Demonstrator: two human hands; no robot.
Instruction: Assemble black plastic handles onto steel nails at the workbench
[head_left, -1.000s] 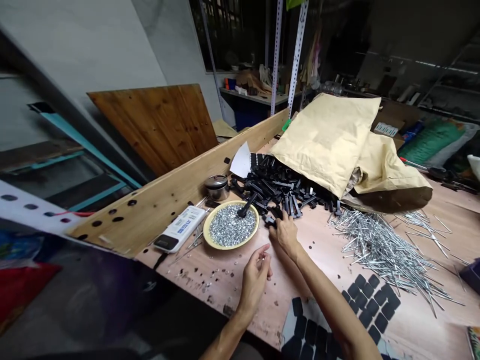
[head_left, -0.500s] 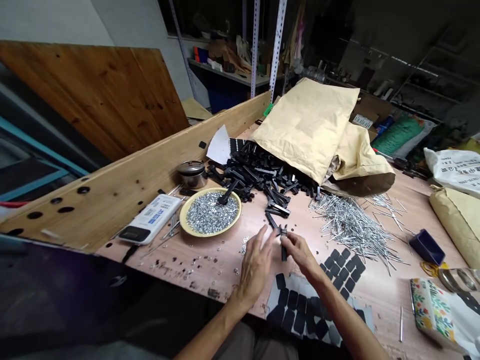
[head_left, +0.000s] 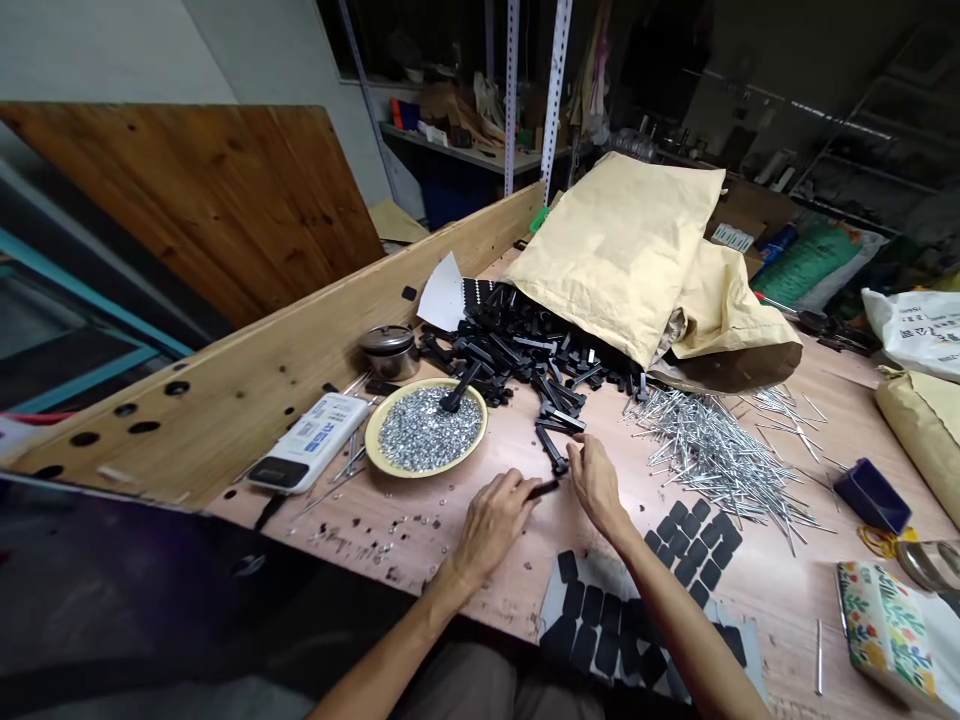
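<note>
My left hand [head_left: 495,515] is closed, thumb and fingers pinching the end of a small black plastic part [head_left: 544,488] just above the table. To its right, my right hand [head_left: 597,488] has its fingers drawn together; whether anything is between them is hidden. Right beside those fingertips lies another black plastic part [head_left: 551,450], at the near end of a loose pile of similar black parts [head_left: 517,345]. A yellow bowl [head_left: 373,458] of tiny shiny metal pieces stands left of my hands, with a black part resting in it.
Thin metal rods [head_left: 716,455] lie heaped at right. Black rounded pads [head_left: 686,545] and a grey sheet [head_left: 551,600] of pads lie near my right forearm. A big paper sack [head_left: 615,250] is behind the pile. A white device [head_left: 307,440], lidded tin [head_left: 390,352] and blue box [head_left: 874,495] stand around.
The black part that stood upright at my right hand now lies sideways in my left fingers. My left hand has moved down and left; my right hand has risen to the part beside the pile.
</note>
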